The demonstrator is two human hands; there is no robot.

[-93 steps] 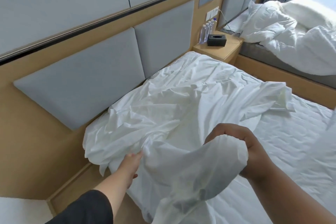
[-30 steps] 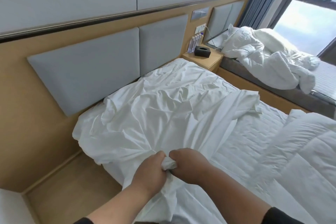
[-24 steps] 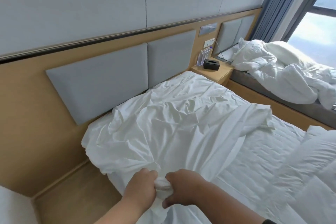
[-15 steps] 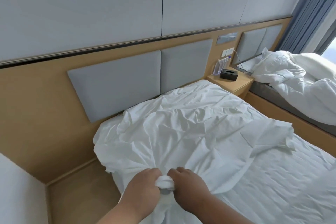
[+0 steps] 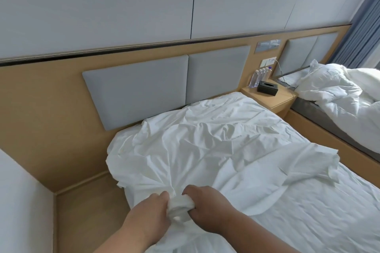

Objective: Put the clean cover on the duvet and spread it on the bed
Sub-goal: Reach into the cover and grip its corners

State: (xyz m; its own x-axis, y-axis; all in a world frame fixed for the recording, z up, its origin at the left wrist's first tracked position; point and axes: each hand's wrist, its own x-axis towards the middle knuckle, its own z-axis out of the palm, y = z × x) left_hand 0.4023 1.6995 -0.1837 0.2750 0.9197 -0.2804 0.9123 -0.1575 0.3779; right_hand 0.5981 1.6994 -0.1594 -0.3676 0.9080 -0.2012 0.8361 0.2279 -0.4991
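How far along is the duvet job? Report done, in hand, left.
Done: the white cover lies rumpled over the head end of the bed.
In hand: left hand and right hand both grip one bunched bit of it at the near edge.
Left: no duvet shows inside it; filling, then spreading flat.

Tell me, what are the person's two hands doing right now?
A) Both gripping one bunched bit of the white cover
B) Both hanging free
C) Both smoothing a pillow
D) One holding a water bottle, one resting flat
A: the left hand and right hand both curl round the same wad of the white cover at the near edge of the bed.
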